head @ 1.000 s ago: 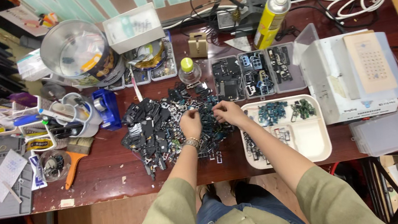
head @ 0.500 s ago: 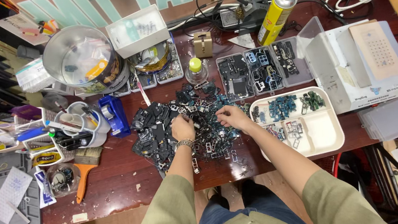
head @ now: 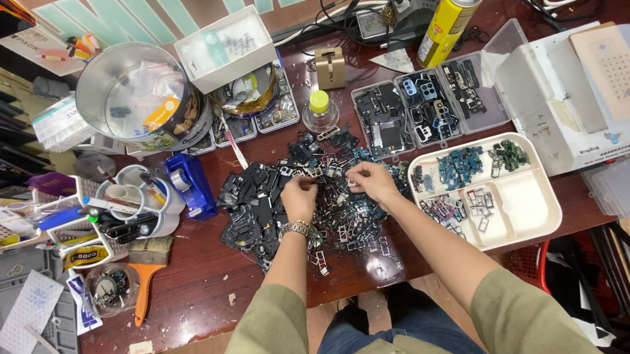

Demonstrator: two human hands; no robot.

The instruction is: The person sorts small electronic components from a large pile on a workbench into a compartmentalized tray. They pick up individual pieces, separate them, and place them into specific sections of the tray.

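Now your left hand point(head: 300, 197) and right hand point(head: 370, 181) have closed in together, fingers pinching small dark metal phone parts point(head: 310, 201), beside the white compartment tray point(head: 532, 218).

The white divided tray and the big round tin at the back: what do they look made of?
The white divided tray, right of the right hand, looks like plastic: matte, even white, with rounded moulded rims. The round tin looks like metal: its bright inside wall mirrors the light. The pile of small dark parts under the left hand is too fine to judge.

Both hands point(head: 336, 189) in parts pile point(head: 286, 204)
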